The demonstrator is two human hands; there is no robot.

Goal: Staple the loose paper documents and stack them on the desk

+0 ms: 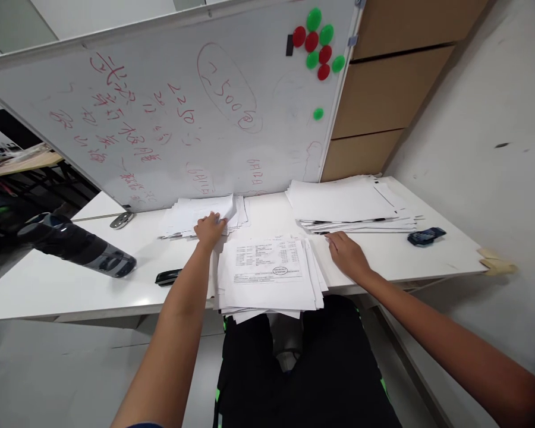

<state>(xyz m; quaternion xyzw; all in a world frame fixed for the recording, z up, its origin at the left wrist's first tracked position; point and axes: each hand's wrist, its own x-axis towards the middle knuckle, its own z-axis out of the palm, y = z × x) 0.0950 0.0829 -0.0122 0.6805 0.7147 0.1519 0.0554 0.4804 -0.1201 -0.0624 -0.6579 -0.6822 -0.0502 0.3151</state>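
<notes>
My left hand (211,229) rests on the left paper stack (185,217) by the whiteboard, its fingers closed on the lifted, curled edge of a sheet of paper (223,207). Directly in front of me lies a pile of printed sheets (267,276), the top one bearing rows of text and an oval stamp; it overhangs the table's front edge. To its right, my right hand (348,255) is on the table with fingers bent together. A small dark item shows at those fingertips, too small to name. Just beyond is the right paper stack (343,201), blank side up.
A dark bottle (78,246) stands at the left. A black stapler-like object (167,277) is partly behind my left forearm. A grey mouse-like object (122,220) sits by the whiteboard (160,77). A dark blue item (426,236) lies right; cardboard boxes (392,89) rise behind.
</notes>
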